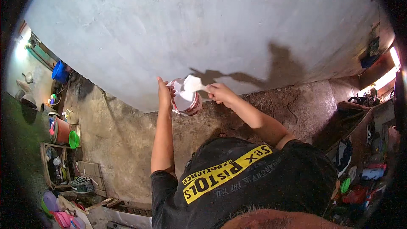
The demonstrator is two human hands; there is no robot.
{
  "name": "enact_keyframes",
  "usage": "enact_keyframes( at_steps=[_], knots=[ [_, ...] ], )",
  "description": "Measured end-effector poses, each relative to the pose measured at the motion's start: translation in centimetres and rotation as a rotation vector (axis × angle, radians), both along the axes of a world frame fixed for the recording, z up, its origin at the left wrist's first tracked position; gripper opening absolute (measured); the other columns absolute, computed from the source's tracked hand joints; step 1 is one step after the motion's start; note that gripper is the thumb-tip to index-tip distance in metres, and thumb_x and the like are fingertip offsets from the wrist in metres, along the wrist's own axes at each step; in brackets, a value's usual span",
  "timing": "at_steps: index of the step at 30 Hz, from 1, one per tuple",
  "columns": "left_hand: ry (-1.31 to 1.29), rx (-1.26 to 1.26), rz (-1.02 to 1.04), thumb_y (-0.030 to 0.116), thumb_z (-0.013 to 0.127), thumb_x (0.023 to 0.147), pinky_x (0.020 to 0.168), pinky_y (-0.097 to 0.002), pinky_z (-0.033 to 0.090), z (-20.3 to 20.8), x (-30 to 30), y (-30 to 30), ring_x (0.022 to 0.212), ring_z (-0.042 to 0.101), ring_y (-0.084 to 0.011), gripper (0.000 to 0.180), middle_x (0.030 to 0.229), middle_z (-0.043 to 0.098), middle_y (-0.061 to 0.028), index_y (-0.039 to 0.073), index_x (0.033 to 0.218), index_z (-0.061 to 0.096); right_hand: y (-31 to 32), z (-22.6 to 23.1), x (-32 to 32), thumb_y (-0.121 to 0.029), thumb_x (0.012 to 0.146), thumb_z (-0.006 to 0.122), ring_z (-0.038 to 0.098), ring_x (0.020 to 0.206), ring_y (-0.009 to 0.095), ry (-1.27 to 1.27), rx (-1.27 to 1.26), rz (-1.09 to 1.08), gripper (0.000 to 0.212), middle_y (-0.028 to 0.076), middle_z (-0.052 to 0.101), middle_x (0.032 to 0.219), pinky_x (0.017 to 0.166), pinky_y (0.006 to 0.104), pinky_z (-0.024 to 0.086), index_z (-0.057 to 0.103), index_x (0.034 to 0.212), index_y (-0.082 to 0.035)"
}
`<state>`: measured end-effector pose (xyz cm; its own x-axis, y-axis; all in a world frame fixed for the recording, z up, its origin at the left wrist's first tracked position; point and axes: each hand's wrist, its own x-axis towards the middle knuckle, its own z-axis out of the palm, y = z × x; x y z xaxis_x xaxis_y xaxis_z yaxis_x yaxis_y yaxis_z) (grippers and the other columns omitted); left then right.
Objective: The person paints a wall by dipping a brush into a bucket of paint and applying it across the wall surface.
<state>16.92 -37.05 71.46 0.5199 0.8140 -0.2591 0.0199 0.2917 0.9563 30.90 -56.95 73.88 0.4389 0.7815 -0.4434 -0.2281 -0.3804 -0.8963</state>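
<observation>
My left hand [165, 94] grips a small red-and-white tub [193, 109] by its left side, with the thumb pointing up and most of the fingers hidden behind it. The tub tilts so that its mouth and the white paint [183, 101] inside show. In my right hand [220, 94] is the handle of a wide paintbrush [193, 83], its head coated white. The brush head is over the tub's upper rim; whether it touches the rim I cannot tell. Beyond both hands stands a pale grey-white wall [169, 30].
Bare, stained concrete floor [118, 140] lies below. On the left are a blue bucket [60, 72], an orange-brown bucket [62, 130], a green basin [74, 139] and a wooden shelf [45, 165]. Cluttered household things, including a blue container [373, 174], crowd the right side.
</observation>
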Motion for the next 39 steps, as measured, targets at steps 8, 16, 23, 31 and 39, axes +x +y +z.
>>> enact_keyframes(
  at_steps=[8,16,23,31,39],
  knots=[
    [-0.079,-0.074,0.111,0.069,0.033,0.084,0.053,-0.029,0.042,-2.7,-2.0,0.9,0.058,0.049,-0.015,0.081,0.07,0.05,-0.0061,-0.006,0.112,0.044,1.2,5.1,5.9,-0.02,0.093,0.045,0.04,0.051,0.006,0.111,0.25,-0.448,0.024,0.004,0.052,0.075,0.038,0.02,0.028,0.049,0.109,-0.002],
    [0.034,-0.05,0.26,0.065,0.034,0.086,0.054,-0.0271,0.037,-5.6,-7.2,0.9,0.059,0.045,-0.0127,0.074,0.067,0.049,-0.004,-0.004,0.104,0.055,4.8,10.6,10.2,-0.005,0.084,0.048,0.04,0.05,0.006,0.096,0.621,-0.392,0.007,0.004,0.047,0.068,0.037,0.0185,0.028,0.048,0.089,0.0],
    [0.112,-0.021,0.371,0.065,0.03,0.087,0.053,-0.0281,0.039,-6.7,-14.0,-1.1,0.059,0.047,-0.0143,0.068,0.067,0.048,-0.0047,0.001,0.085,0.052,6.9,20.8,7.1,-0.011,0.086,0.046,0.031,0.048,0.005,-0.269,0.825,-0.391,0.009,-0.002,0.042,0.064,0.04,0.0201,0.024,0.048,0.083,-0.003],
    [0.086,-0.12,0.463,0.065,0.031,0.087,0.051,-0.0275,0.04,-9.3,-18.9,-1.6,0.059,0.048,-0.0141,0.067,0.068,0.049,-0.0056,0.002,0.085,0.052,8.3,6.6,7.2,-0.028,0.094,0.043,0.035,0.049,0.005,-0.076,0.511,-0.461,0.023,-0.002,0.043,0.066,0.044,0.0189,0.029,0.052,0.091,-0.007],
    [0.164,-0.102,0.452,0.065,0.032,0.087,0.05,-0.0277,0.04,-10.2,-23.1,-1.5,0.057,0.049,-0.0145,0.065,0.065,0.048,-0.0043,0.004,0.075,0.051,8.0,6.3,7.0,-0.017,0.093,0.045,0.033,0.047,0.004,-0.126,0.432,-0.378,0.018,0.001,0.046,0.068,0.036,0.0183,0.026,0.05,0.087,-0.001]
  ],
)
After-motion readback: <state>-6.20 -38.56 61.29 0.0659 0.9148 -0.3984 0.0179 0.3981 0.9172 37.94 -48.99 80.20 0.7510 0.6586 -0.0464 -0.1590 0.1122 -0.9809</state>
